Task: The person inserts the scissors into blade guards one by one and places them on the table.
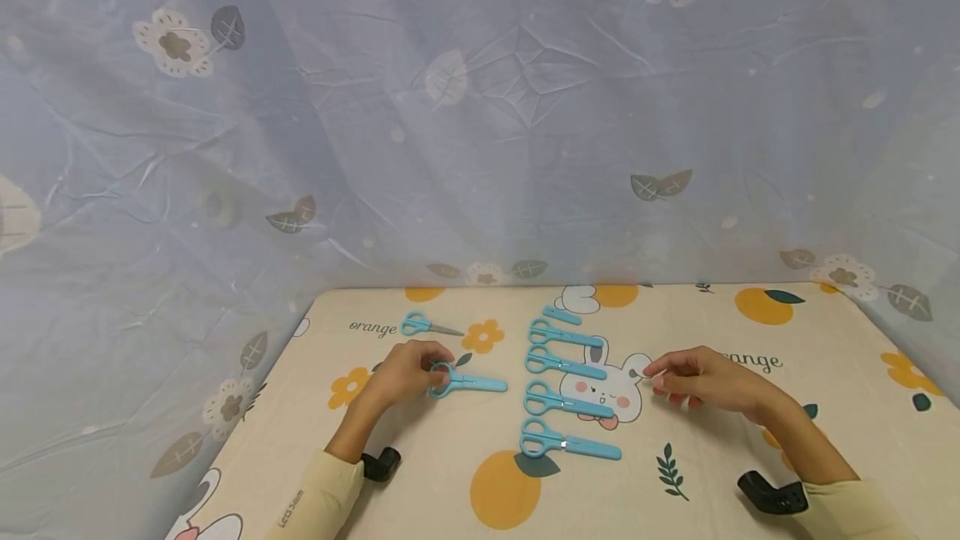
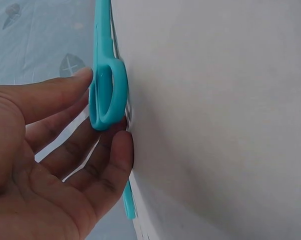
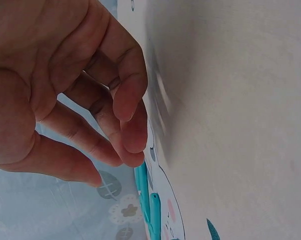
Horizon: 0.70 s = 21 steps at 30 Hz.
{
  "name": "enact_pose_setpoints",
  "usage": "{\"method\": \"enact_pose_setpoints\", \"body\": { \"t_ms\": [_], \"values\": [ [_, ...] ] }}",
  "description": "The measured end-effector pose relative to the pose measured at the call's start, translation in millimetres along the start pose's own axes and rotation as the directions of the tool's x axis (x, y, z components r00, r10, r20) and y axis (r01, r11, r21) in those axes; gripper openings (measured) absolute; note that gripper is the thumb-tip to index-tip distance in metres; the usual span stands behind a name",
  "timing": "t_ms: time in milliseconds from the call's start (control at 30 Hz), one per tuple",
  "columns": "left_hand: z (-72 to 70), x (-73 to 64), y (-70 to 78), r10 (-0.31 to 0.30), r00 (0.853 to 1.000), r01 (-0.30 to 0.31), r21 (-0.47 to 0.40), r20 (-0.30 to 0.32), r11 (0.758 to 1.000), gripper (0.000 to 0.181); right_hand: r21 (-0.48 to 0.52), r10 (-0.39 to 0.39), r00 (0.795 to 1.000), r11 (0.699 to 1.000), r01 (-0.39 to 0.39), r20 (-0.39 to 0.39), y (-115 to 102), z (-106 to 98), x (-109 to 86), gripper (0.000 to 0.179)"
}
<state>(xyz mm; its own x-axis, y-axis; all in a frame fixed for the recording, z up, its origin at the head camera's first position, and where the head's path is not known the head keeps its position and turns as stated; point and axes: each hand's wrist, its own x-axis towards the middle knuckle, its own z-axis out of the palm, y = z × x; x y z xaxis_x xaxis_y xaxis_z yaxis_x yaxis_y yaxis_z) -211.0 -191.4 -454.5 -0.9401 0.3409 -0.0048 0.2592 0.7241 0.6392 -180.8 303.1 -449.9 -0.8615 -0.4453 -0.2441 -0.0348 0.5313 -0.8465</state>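
My left hand [image 1: 408, 372] pinches the handle loops of a pair of blue scissors [image 1: 480, 384] whose blades are covered by a blue cap. In the left wrist view the thumb lies against the scissors' handle [image 2: 121, 92], with the other fingers behind and below it. Bare-bladed blue scissors [image 1: 417, 324] lie just beyond that hand. My right hand [image 1: 708, 377] hovers over the cloth with its fingers loosely bent, holding nothing. To its left, several capped blue scissors [image 1: 567, 399] form a column, handles pointing left. A loose blue cap [image 1: 562, 315] lies at the column's far end.
A cream cloth [image 1: 420, 490] printed with oranges, flowers and a rabbit covers the table. Behind it hangs a grey-blue floral curtain [image 1: 480, 148]. Each wrist carries a black camera mount, the left one [image 1: 382, 465] and the right one [image 1: 772, 494].
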Motion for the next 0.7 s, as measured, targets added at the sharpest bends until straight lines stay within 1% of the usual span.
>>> {"method": "enact_pose_setpoints", "body": {
  "t_ms": [133,333,567,700],
  "values": [
    [-0.2,0.3,-1.2,-0.014,1.000,0.014,-0.006,-0.002,1.000,0.021,-0.002,0.003,1.000,1.000,-0.003,0.000,0.3,-0.3,-0.1,0.039],
    [-0.5,0.0,-0.5,-0.019,1.000,0.019,-0.024,0.002,1.000,0.022,0.000,0.008,1.000,1.000,-0.008,-0.001,-0.6,-0.7,-0.9,0.039],
    [-1.4,-0.7,2.4,-0.060,0.998,0.060,-0.037,-0.007,0.998,0.023,-0.003,-0.002,1.000,1.000,0.002,0.000,-0.6,-1.3,-1.2,0.039],
    [-2.1,-1.1,2.4,-0.058,0.998,0.057,-0.031,-0.006,0.998,0.024,-0.002,0.000,1.000,1.000,0.000,-0.001,-0.2,-1.8,-1.3,0.039]
  ]
}}
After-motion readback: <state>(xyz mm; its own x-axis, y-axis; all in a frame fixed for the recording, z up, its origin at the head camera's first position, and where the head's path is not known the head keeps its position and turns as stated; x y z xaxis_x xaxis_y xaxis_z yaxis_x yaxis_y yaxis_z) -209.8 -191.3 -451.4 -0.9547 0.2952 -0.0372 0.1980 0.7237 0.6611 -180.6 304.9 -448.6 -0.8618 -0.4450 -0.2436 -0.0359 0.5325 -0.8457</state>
